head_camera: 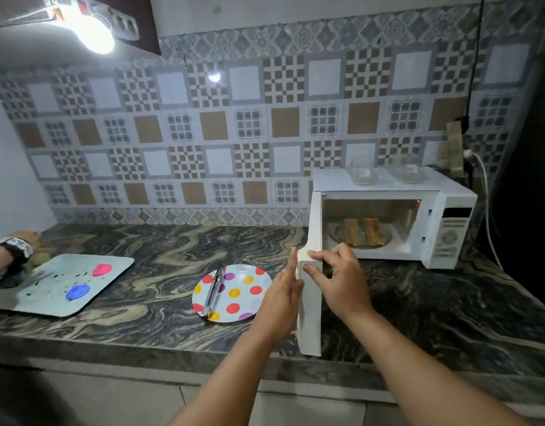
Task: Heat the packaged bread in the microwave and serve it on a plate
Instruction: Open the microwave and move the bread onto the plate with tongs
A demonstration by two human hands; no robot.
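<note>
A white microwave stands at the right of the marble counter with its door swung wide toward me. Inside, two pieces of bread lie on the glass turntable. My left hand rests flat against the door's outer face. My right hand has its fingers curled over the door's top edge from the inner side. A polka-dot plate sits on the counter left of the door, with metal tongs lying across it.
A pale tray with pink and blue blobs lies at the left, where another person's wrist with a watch reaches in. Two clear plastic containers sit on top of the microwave. A cable hangs behind it.
</note>
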